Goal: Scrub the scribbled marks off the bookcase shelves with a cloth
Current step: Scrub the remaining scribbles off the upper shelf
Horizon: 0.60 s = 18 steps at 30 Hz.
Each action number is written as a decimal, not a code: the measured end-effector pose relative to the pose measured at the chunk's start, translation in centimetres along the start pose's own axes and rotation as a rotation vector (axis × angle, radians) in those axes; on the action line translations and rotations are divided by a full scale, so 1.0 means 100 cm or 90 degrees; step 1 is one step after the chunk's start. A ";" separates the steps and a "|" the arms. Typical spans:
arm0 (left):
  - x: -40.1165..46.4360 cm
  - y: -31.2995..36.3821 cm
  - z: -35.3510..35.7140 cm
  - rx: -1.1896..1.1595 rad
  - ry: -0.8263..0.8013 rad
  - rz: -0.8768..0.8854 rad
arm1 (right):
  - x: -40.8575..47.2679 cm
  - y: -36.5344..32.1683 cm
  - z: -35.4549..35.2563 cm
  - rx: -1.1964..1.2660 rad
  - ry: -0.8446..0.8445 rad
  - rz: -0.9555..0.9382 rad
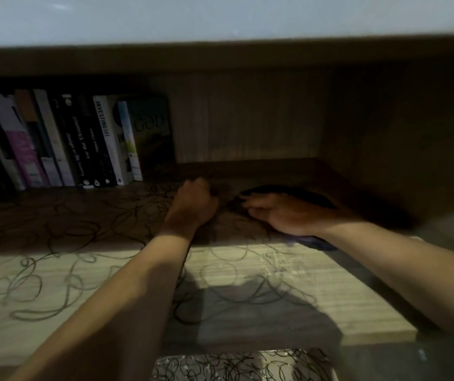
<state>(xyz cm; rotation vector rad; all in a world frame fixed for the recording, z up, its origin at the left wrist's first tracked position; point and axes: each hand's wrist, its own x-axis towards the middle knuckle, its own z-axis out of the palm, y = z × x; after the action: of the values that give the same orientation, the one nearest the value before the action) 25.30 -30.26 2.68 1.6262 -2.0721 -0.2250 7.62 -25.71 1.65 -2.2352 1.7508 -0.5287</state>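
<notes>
Scrubbing: flat right hand presses dark blue cloth on pale wood-grain shelf
Left hand: fisted, contents indiscernible
Remaining: looping black scribbles mostly uncleaned

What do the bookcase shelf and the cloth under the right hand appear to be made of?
The shelf looks like laminated board in pale wood grain: straight printed streaks and a thin square front edge. Solid wood cannot be ruled out. The cloth under the right hand looks like soft dark fabric, lying limp and flat; shadow and blur hide its weave.
</notes>
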 end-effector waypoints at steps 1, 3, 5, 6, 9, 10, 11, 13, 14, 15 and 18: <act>-0.001 0.000 0.000 -0.002 -0.006 0.003 | -0.006 0.010 -0.006 0.010 -0.005 0.016; -0.002 0.001 -0.001 -0.004 -0.010 0.004 | 0.000 0.028 -0.022 0.001 0.004 0.094; -0.002 0.001 -0.002 -0.004 -0.004 0.005 | 0.016 0.032 -0.030 -0.014 0.018 0.174; -0.002 0.001 -0.002 0.000 0.000 0.006 | 0.019 0.026 -0.027 -0.018 0.024 0.180; 0.002 -0.001 0.000 0.003 0.004 0.004 | 0.007 0.000 -0.008 0.005 0.016 0.059; 0.003 -0.001 0.000 0.002 0.005 0.002 | -0.005 -0.009 -0.004 0.013 0.009 0.018; 0.005 -0.001 0.001 -0.001 0.004 -0.001 | -0.018 -0.013 -0.003 0.023 -0.023 0.006; 0.004 -0.003 0.002 -0.009 -0.006 -0.006 | -0.041 -0.009 -0.007 0.024 -0.075 -0.005; 0.003 -0.003 0.002 -0.014 -0.008 -0.005 | -0.044 -0.002 -0.015 0.025 -0.073 0.007; 0.003 -0.004 0.002 -0.016 -0.013 0.000 | -0.040 0.005 -0.022 0.036 -0.050 0.036; 0.002 -0.006 0.003 -0.021 -0.017 0.017 | -0.016 0.010 -0.025 0.003 0.014 0.094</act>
<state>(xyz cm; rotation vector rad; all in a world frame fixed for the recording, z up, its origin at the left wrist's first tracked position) 25.68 -30.64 2.19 1.5839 -2.0977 -0.2721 5.34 -24.39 3.32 -2.0844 1.9048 -0.5269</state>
